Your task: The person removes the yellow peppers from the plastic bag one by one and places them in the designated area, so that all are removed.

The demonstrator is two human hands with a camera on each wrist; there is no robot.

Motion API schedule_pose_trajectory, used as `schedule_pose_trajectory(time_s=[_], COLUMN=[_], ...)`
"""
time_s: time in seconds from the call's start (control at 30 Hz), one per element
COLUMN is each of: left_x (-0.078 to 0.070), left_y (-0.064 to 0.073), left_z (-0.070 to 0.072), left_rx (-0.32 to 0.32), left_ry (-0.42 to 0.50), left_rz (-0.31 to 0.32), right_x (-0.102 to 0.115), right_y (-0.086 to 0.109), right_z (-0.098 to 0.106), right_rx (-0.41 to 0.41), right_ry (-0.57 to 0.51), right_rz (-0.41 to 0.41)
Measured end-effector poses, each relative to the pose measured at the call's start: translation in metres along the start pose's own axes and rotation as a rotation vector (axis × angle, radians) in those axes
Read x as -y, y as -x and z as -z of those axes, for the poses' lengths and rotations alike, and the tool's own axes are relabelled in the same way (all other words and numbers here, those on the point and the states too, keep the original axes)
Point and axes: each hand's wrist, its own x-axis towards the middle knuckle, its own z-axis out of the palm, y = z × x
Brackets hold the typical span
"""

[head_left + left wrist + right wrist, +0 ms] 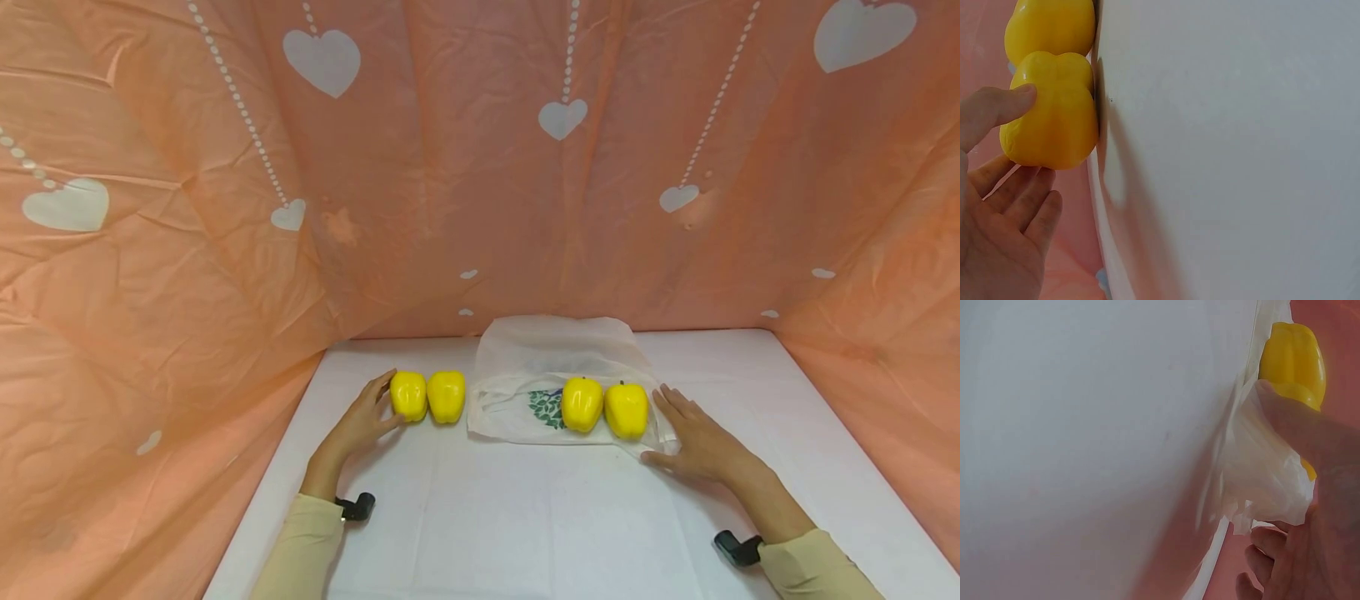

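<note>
Four-lobed shapes aside, several glossy yellow bell peppers stand in two pairs on the white table. In the head view, my left hand (pixel 363 421) touches the leftmost bell pepper (pixel 408 397), thumb on its near side and fingers at its far left; a second bell pepper (pixel 447 397) stands against its right. The left wrist view shows those fingers fairly straight. My right hand (pixel 701 437), fingers extended, lies at the right edge of a whitish plastic bag (pixel 510 417), beside the rightmost bell pepper (pixel 626 411). Another bell pepper (pixel 582 404) adjoins it on the bag.
The bag carries a green leafy print (pixel 546 408), and its far part lies toward the back edge of the white table (pixel 495 517). An orange curtain (pixel 480 167) with white hearts encloses the back and sides. Small black cameras (pixel 358 507) sit at both wrists.
</note>
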Motion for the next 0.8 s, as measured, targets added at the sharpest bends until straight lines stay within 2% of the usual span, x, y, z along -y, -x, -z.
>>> schedule_pose_trajectory(time_s=[0.33, 0.57, 0.8], left_x=[0.0006, -0.0009, -0.0056], left_y=[0.0, 0.0017, 0.0041], left_z=[-0.0003, 0.0025, 0.0037], left_rx=[0.004, 0.007, -0.028], left_ry=[-0.019, -0.034, -0.065], left_rz=[-0.042, -0.011, -0.031], right_x=[0.0003, 0.0023, 0.0031], right_y=[-0.0004, 0.0, 0.0005], right_z=[-0.0009, 0.0003, 0.0006], right_rx=[-0.005, 0.002, 0.006], right_ry=[-0.002, -0.002, -0.001], right_rz=[0.003, -0.007, -0.021])
